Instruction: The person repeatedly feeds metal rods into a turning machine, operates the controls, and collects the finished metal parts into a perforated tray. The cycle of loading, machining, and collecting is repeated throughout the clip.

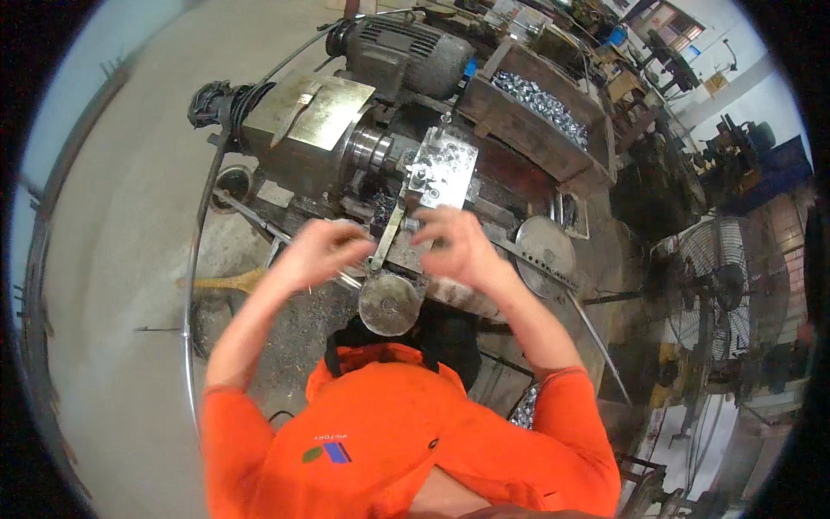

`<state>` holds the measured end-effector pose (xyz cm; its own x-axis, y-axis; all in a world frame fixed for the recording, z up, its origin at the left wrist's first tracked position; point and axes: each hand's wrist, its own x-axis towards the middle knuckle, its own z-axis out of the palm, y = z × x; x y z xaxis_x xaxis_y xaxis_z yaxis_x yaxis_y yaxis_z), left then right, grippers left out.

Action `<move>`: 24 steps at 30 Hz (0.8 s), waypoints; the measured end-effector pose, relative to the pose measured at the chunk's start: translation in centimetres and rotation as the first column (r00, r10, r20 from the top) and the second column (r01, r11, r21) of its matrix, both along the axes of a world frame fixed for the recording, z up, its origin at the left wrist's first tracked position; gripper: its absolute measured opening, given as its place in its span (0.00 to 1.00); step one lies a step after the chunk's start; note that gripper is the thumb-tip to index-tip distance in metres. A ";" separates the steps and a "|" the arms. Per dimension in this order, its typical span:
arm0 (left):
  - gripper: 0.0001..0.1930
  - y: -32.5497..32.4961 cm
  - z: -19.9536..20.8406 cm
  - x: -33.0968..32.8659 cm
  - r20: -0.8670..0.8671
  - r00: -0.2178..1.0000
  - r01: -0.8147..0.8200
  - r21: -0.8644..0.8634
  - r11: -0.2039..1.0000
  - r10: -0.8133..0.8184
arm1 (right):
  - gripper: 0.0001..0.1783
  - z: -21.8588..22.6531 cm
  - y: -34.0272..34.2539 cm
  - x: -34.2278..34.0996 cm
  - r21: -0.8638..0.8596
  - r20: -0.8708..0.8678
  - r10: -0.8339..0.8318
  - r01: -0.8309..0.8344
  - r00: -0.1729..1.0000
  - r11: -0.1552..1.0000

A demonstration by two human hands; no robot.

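My left hand (324, 253) is over the near left side of a lathe, blurred, its fingers bent toward a flat metal lever (388, 235). Whether anything is in those fingers is unclear. My right hand (456, 246) is on the other side of the lever, its fingers curved and apart, with no held thing visible. Its fingertips are close to the machine's shiny metal block (443, 169), where wet-looking chips lie. Left of the block is a round steel chuck (370, 149). A round metal disc (390, 304) stands in front of me, below both hands.
A metal bin (596, 169) behind the lathe holds many small shiny parts (543, 105). A finned motor (406, 54) is at the back. A broom (229, 282) lies at left beside a metal pipe (188, 294). A large fan (718, 285) stands at right.
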<state>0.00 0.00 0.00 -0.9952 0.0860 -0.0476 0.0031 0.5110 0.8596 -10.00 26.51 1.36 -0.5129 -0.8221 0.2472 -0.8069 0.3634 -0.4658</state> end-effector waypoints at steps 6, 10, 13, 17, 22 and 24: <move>0.16 -13.1 -1.1 6.7 -0.281 0.883 -0.466 -0.627 0.624 0.376 | 0.11 0.0 -6.9 -8.3 0.208 -0.205 -0.159 0.201 0.966 0.957; 0.19 -15.8 -3.0 13.7 -0.111 0.812 -0.479 -0.689 0.545 0.573 | 0.12 -3.1 -8.9 -11.1 0.245 -0.007 -0.298 0.290 0.955 0.925; 0.24 -14.7 -5.8 15.9 -0.131 0.787 -0.570 -0.530 0.628 0.603 | 0.11 -3.8 -9.0 -11.8 0.121 0.174 -0.280 0.262 0.944 0.958; 0.22 -14.5 -7.9 14.2 -0.080 0.654 -0.599 -0.662 0.450 0.753 | 0.10 -3.2 -9.6 -11.9 0.072 0.232 -0.279 0.269 0.932 0.960; 0.14 -17.2 -9.3 13.6 -0.184 0.738 -0.531 -0.752 0.390 0.649 | 0.12 -2.6 -9.7 -12.0 -0.050 0.186 -0.306 0.320 0.934 0.946; 0.12 -20.9 -9.9 14.2 -0.140 0.743 -0.429 -0.850 0.306 0.655 | 0.14 -2.9 -9.6 -11.1 -0.093 0.252 -0.365 0.398 0.896 0.913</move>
<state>14.20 -20.89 -9.85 -0.7517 -0.6582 0.0419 -0.6587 0.7524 0.0023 -21.09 16.95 -1.51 -0.8355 -0.5174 0.1850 -0.4868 0.5410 -0.6858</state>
